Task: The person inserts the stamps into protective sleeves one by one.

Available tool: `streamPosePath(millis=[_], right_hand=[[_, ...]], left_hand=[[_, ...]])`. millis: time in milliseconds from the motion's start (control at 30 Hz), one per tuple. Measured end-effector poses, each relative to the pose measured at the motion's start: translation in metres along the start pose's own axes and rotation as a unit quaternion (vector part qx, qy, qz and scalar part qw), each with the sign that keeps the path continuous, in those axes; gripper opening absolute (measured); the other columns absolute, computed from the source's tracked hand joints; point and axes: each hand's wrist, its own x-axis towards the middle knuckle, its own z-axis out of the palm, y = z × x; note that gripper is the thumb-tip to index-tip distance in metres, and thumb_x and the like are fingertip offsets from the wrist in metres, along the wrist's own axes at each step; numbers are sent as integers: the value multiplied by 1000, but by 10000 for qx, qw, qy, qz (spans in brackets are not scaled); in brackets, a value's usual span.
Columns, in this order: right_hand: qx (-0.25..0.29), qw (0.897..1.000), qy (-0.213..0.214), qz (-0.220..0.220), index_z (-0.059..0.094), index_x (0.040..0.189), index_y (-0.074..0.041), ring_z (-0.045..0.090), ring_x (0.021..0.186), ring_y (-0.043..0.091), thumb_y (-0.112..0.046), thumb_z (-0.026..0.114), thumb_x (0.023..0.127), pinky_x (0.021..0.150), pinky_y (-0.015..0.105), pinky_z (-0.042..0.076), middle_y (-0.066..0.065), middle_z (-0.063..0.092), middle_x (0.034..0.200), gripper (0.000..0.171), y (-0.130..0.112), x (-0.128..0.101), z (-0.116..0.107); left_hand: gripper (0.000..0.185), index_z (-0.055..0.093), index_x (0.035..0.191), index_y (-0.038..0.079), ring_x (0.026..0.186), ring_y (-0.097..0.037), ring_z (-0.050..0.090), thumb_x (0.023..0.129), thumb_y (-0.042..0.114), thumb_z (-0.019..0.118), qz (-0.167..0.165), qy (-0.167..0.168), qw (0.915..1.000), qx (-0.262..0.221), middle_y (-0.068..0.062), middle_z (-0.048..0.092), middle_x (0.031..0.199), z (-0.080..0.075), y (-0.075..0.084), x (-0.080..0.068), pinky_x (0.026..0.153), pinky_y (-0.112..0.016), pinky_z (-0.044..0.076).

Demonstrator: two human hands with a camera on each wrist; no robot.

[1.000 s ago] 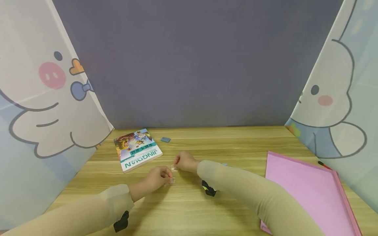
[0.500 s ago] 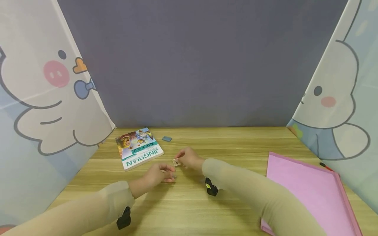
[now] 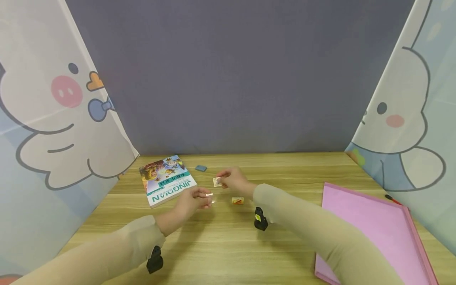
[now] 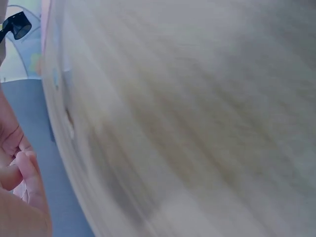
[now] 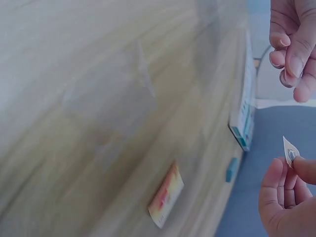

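My right hand [image 3: 223, 181] pinches a small pale card [image 3: 217, 181] between thumb and fingers, raised a little over the wooden table [image 3: 228, 245]; the right wrist view shows that card [image 5: 289, 150] edge-on above my right hand [image 5: 285, 170]. My left hand [image 3: 206, 198] hovers just left of it, its fingers curled on a small clear piece [image 3: 210, 195] that glints at the fingertips. Between and below the hands an orange picture card [image 3: 237, 200] lies flat on the wood, also seen as the picture card [image 5: 165, 195]. The left wrist view is blurred and shows only fingers [image 4: 19, 168].
A paperback book [image 3: 166, 180] lies at the back left, with a small blue eraser [image 3: 201, 168] beside it. A pink tray [image 3: 370, 229] fills the right side, a red pen [image 3: 392, 198] behind it. Printed cloth screens close in both sides.
Both hands have lifted and moved away from me. The right hand has drawn the pale card apart from the left hand, and the orange card now lies uncovered on the table.
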Motion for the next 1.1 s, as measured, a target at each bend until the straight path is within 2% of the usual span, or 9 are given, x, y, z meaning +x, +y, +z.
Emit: streamPosePath(millis=[267, 333, 467, 633, 867, 967, 1100], right_hand=[[208, 9992, 337, -59, 69, 106, 4, 63, 74, 15, -6, 67, 91, 75, 33, 60, 16, 71, 101, 18, -7, 1, -26], [316, 9989, 343, -22, 69, 106, 4, 63, 76, 16, -7, 67, 91, 74, 32, 60, 15, 70, 99, 19, -8, 0, -32], [660, 9974, 280, 81, 67, 109, 4, 62, 77, 16, -9, 65, 93, 83, 37, 59, 9, 67, 93, 21, -15, -6, -43], [1024, 9944, 251, 31, 65, 111, 5, 67, 80, 17, -8, 63, 94, 78, 33, 60, 8, 68, 94, 21, -24, -14, -55], [1574, 9869, 314, -154, 62, 114, 8, 69, 77, 11, 1, 60, 94, 81, 31, 59, 15, 68, 105, 22, -34, -22, -71], [1665, 9851, 412, -151, 61, 117, 8, 69, 77, 11, 5, 60, 92, 81, 27, 59, 16, 67, 107, 25, -35, -25, -76], [1572, 9862, 503, -113, 60, 120, 8, 68, 78, 10, 4, 61, 92, 83, 27, 59, 17, 66, 109, 28, -35, -28, -81]], left_hand=[[11, 68, 96, -6, 72, -11, 69, 88, 1, 69, 308, 230, 9992, -127, -9, 72, 85, 5, 25, 6, 75, -31, 60], [11, 69, 96, -4, 73, -11, 69, 88, 4, 70, 373, 290, 9988, -118, -7, 72, 86, 7, 31, 9, 75, -31, 60], [16, 70, 102, -3, 75, -11, 68, 89, 7, 69, 344, 388, 9986, -141, -7, 71, 88, 11, 49, 13, 78, -31, 59], [22, 68, 109, -2, 78, -11, 68, 91, 10, 68, 363, 398, 9983, -200, -6, 71, 91, 16, 65, 19, 81, -29, 58], [21, 67, 111, -1, 91, -21, 71, 91, 6, 66, 519, 482, 9966, -430, -9, 70, 97, 19, 72, 28, 89, -34, 57], [22, 66, 112, 0, 89, -19, 70, 91, 4, 67, 524, 510, 9959, -530, -7, 69, 98, 22, 74, 31, 91, -36, 56], [22, 67, 111, 0, 82, -13, 69, 90, 3, 67, 503, 529, 9950, -685, -8, 70, 99, 27, 77, 33, 91, -36, 56]])
